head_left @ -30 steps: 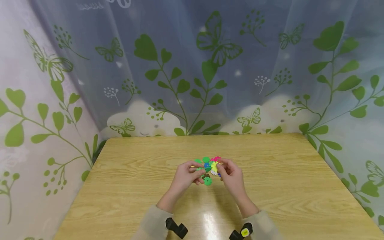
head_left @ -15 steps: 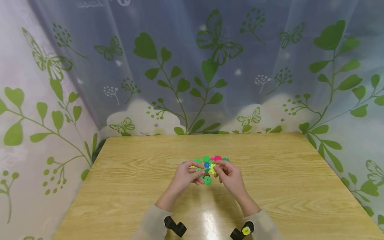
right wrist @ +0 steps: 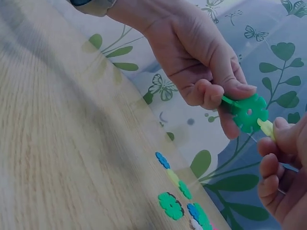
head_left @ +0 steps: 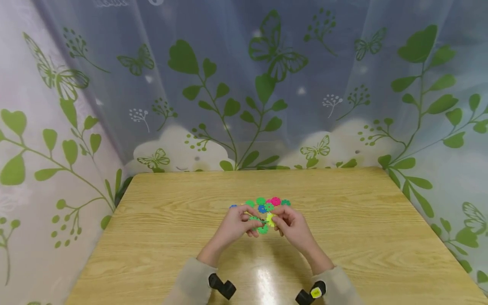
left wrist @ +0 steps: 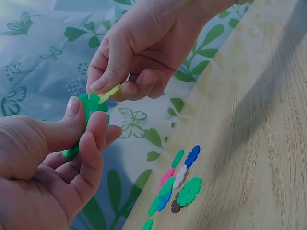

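Observation:
My left hand (head_left: 237, 222) pinches a green notched plastic disc (right wrist: 250, 113) between thumb and fingers. A second green piece (right wrist: 229, 101) sticks out at an angle beside it, partly hidden by the fingers. My right hand (head_left: 292, 222) pinches a yellow notched disc (left wrist: 109, 94) by its edge. In both wrist views the yellow disc's rim meets the rim of the green disc, set crosswise to it. Both hands are held above the table, close together. Loose discs lie below and beyond them, among them a pink one (head_left: 276, 201) and a blue one (head_left: 262, 209).
The wooden table (head_left: 171, 199) carries the small cluster of discs near its middle. A green disc (left wrist: 190, 191) overlaps a brown one (left wrist: 176, 203), with a white disc (left wrist: 180, 176) close by. A curtain (head_left: 228, 84) printed with leaves and butterflies stands behind the table.
The yellow disc in my right hand has shifted slightly nearer to me, against the green disc. Both hands keep nearly the same place and hold.

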Demonstrator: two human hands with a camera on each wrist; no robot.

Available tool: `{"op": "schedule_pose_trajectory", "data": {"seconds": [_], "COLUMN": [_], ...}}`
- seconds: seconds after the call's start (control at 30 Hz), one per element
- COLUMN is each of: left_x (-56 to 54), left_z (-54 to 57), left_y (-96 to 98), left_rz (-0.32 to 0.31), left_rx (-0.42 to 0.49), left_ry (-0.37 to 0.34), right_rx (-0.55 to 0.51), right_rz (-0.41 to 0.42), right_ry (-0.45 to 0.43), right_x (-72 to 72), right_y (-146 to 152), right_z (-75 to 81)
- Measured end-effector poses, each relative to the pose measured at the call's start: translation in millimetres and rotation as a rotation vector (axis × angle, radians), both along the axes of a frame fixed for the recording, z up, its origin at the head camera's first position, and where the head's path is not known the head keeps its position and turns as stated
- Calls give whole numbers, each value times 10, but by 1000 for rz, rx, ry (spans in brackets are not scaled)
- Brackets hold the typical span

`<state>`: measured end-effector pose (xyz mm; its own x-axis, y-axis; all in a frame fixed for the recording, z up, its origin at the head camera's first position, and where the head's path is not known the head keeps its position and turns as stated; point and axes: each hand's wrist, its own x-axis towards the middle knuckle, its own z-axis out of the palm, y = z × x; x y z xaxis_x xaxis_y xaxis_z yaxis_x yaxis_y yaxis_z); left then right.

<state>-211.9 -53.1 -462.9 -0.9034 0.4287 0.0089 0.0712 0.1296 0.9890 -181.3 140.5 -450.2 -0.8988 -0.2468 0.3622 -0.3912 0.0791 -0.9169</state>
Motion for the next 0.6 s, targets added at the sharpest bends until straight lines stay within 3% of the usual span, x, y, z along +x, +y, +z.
{"op": "schedule_pose_trajectory", "data": {"seconds": [0.17,0.6], "left_x": [22,56], "left_z": [12,8], "left_y": [47,115], "left_rz": [19,89], "left_rx": [-16,5], "left_ry": [5,39], "right_rx": [-43,-155], "right_rz": [-48,-267], "right_ry": [-44,-124], "right_x": [45,123], "right_y": [-35,-225], "right_z": [-20,-44]}}
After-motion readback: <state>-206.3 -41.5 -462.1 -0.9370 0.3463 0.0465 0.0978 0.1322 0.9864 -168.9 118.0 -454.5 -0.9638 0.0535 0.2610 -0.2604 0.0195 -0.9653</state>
